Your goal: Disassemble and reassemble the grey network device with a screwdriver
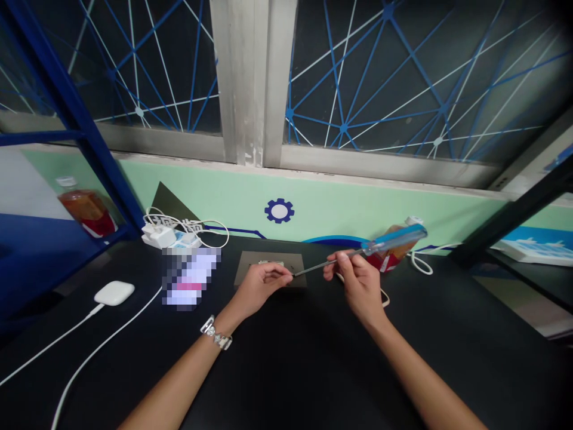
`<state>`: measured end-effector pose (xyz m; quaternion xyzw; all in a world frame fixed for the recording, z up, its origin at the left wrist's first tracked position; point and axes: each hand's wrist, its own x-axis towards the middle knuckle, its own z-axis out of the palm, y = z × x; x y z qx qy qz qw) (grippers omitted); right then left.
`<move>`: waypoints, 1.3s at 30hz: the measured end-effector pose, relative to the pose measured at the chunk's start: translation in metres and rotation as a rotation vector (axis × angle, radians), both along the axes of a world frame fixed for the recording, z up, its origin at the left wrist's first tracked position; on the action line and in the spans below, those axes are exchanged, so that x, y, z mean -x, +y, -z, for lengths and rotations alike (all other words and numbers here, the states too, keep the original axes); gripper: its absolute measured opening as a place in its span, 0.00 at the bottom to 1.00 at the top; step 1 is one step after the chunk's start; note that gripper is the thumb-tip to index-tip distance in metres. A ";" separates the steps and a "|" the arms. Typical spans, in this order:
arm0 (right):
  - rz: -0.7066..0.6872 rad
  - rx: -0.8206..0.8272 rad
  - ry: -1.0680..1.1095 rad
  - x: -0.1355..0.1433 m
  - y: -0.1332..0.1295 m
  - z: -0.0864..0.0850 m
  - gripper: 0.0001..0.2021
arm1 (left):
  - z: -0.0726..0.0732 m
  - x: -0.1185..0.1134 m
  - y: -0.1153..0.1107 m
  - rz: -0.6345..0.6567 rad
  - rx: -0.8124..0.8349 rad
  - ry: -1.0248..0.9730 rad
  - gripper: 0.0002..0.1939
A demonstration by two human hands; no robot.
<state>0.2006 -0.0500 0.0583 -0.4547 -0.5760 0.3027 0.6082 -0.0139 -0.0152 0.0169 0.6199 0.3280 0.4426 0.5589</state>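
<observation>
A screwdriver (pixel 319 267) with a clear blue handle is held by its shaft in my right hand (pixel 358 280), fingers closed around it. The handle points up to the right and the shaft slopes down to the left. At its tip my left hand (pixel 264 285) has thumb and forefinger pinched together; whatever lies between them is too small to make out. Behind and below the left hand sits a flat grey-brown block (pixel 244 269) with a metal piece (pixel 271 263) on top, partly hidden by the fingers.
On the black table (pixel 286 370) lie a white charging case (pixel 114 293) on a cable, a blurred-out phone (pixel 192 280) and a white power strip (pixel 172 236) with plugs. A bottle (pixel 380 261) with a red label stands behind my right hand. Windows rise behind the table.
</observation>
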 end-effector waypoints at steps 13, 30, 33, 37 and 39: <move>-0.207 -0.097 -0.761 0.026 0.031 -0.029 0.17 | -0.001 -0.010 0.002 -0.143 -0.278 0.223 0.05; -0.116 -0.117 -0.628 0.032 0.042 -0.014 0.20 | -0.001 -0.017 0.002 -0.217 -0.351 0.238 0.07; -0.113 -0.090 -0.618 0.034 0.042 -0.015 0.20 | -0.001 -0.019 0.003 -0.223 -0.343 0.225 0.04; -0.203 -0.025 -0.640 0.030 0.041 -0.026 0.13 | -0.003 -0.016 0.003 -0.137 -0.307 0.210 0.07; -0.331 0.025 -0.600 0.025 0.040 -0.033 0.13 | -0.004 -0.014 0.003 -0.089 -0.305 0.207 0.09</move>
